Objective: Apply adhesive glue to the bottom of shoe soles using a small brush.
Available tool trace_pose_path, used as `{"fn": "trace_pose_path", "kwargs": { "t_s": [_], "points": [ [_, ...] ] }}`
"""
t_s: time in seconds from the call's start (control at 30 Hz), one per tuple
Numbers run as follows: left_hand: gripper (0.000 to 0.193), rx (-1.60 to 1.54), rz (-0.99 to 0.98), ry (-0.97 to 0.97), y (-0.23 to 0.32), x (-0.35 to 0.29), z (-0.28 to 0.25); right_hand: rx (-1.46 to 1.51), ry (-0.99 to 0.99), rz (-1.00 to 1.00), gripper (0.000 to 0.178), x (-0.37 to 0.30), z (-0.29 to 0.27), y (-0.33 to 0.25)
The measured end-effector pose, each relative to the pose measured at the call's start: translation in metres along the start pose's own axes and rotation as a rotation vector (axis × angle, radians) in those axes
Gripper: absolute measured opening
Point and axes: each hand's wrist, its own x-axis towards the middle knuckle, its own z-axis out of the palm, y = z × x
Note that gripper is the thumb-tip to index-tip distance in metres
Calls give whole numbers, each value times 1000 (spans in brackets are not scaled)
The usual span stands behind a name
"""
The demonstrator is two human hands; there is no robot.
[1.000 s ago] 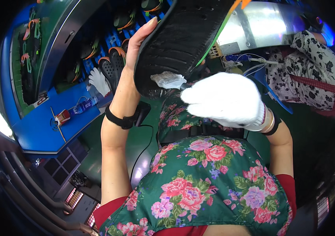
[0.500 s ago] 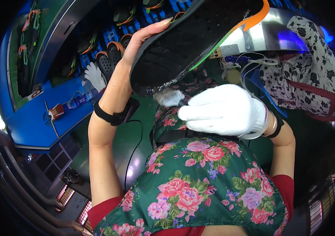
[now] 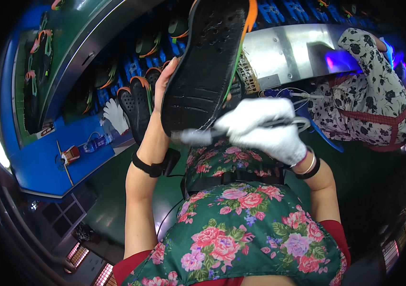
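Note:
A long black shoe sole (image 3: 202,78), edged in orange and green, is held up with its scuffed, partly perforated face in view. My bare left hand (image 3: 165,82) grips it along its left edge, and the sole hides most of the fingers. White-gloved, my right hand (image 3: 265,127) is closed on the handle of a brush (image 3: 196,137). The pale, motion-blurred brush head is at the sole's lower end; whether it touches I cannot tell for sure.
On the blue table (image 3: 45,169) at left are a plastic bottle (image 3: 98,142), a small red box (image 3: 71,155) and a white glove (image 3: 115,117). More black soles (image 3: 136,101) stand behind. A curved metal panel (image 3: 291,53) and a person in a patterned smock (image 3: 379,102) are at right.
The sole has shifted left and turned more upright. My right hand has moved slightly down with the brush and rotated, showing the handle. The smocked person's arm has shifted a little.

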Motion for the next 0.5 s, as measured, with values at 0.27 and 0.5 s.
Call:
{"fn": "trace_pose_path", "kwargs": {
  "t_s": [0.27, 0.5],
  "points": [
    [78, -321, -122, -121, -27, -8, -15, -585, 126, -229, 15, 46, -63, -12],
    [67, -233, -43, -111, -25, -16, -18, -1070, 63, -586, 23, 39, -27, -3]
  ]
}}
